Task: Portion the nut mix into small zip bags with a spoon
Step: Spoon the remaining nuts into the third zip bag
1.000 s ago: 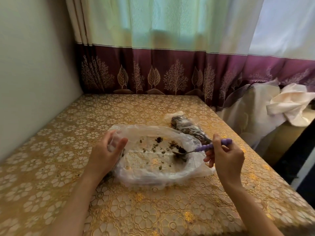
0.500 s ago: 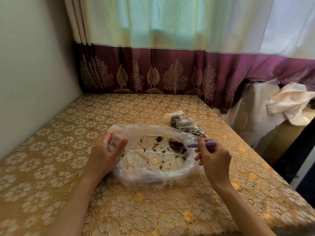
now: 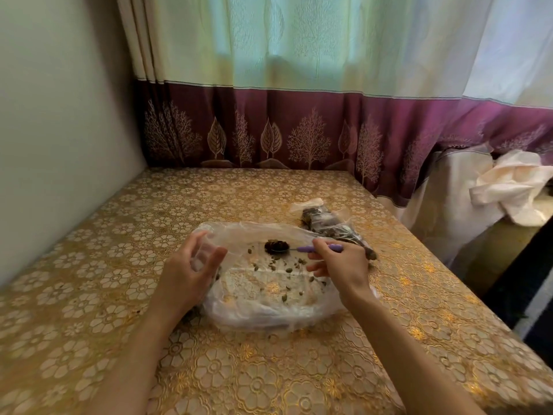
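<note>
A large clear plastic bag (image 3: 269,307) lies spread out on the gold floral tablecloth (image 3: 119,250), with several scattered nut pieces (image 3: 287,269) on it. My right hand (image 3: 338,265) grips a purple-handled spoon (image 3: 311,248); its bowl, heaped with dark nut mix, hovers over the far part of the large bag. My left hand (image 3: 191,271) holds a small clear zip bag (image 3: 203,253) upright at the large bag's left edge, thumb and fingers curled round it. A filled bag of nut mix (image 3: 326,223) lies behind my right hand.
A wall runs along the table's left side and a curtain (image 3: 299,127) hangs behind it. The table's right edge drops off beside a white covered piece of furniture with a crumpled cloth (image 3: 514,187).
My right hand lifted the loaded spoon from the right side of the large bag and carried it left toward the small bag. My left hand stayed in place.
</note>
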Motion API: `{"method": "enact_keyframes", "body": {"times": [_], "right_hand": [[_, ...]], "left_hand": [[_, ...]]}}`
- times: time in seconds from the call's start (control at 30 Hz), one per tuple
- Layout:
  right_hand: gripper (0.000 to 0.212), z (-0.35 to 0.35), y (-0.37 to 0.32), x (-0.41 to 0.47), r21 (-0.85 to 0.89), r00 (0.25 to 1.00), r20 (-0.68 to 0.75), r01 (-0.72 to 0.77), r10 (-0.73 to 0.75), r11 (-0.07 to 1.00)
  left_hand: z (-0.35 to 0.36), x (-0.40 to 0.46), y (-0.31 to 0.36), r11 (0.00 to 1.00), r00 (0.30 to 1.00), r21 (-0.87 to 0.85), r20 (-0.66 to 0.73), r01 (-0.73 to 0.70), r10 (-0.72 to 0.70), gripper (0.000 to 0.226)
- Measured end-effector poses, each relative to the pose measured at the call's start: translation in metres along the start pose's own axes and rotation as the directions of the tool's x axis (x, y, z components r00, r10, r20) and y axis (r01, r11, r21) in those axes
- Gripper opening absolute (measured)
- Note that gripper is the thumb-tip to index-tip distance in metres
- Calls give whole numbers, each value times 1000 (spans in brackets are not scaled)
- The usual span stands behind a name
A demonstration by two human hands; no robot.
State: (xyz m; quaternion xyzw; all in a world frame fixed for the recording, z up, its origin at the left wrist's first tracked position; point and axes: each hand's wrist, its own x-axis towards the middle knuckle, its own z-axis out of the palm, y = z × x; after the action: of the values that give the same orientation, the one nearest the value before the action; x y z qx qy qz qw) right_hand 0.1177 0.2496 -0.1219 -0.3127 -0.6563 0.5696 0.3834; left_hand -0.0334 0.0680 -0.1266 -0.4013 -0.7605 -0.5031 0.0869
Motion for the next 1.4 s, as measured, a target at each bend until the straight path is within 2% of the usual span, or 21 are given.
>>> {"method": "enact_keyframes", "body": {"times": [0.17, 0.3, 0.47, 0.77, 0.97, 1.07, 1.13, 1.3, 1.4], "right_hand": [[29, 2, 3, -2, 70, 997, 32, -74, 72, 995], [28, -3, 0, -4, 192, 985, 104, -157, 139, 969], [25, -6, -8, -7, 252, 981, 137, -171, 139, 953], [29, -5, -48, -17, 349, 964, 256, -21, -74, 937], [23, 10, -59, -29, 300, 917, 350, 85, -192, 950], [13, 17, -59, -32, 254, 885, 385, 173, -263, 952], [10, 20, -59, -31, 215, 867, 410, 209, -283, 954], [11, 18, -59, -26, 186, 847, 440, 238, -297, 953], [9, 12, -58, -24, 226, 869, 381, 244, -316, 943]], "left_hand": [[1, 0, 1, 1000, 1000, -28, -2, 3, -3, 114], [1, 0, 1, 999, 1000, -34, -6, 12, -12, 111], [2, -1, 1, 995, 999, -89, -31, 41, -43, 107], [-1, 0, -1, 983, 992, -157, -70, 91, -103, 112], [-1, 1, -5, 955, 985, -271, -89, 119, -147, 115], [-1, 1, -4, 956, 985, -268, -88, 117, -146, 106], [-1, 0, -3, 953, 985, -281, -100, 109, -142, 100], [0, 1, -8, 959, 982, -258, -116, 116, -150, 116], [-1, 1, -11, 957, 982, -260, -101, 128, -158, 117]]}}
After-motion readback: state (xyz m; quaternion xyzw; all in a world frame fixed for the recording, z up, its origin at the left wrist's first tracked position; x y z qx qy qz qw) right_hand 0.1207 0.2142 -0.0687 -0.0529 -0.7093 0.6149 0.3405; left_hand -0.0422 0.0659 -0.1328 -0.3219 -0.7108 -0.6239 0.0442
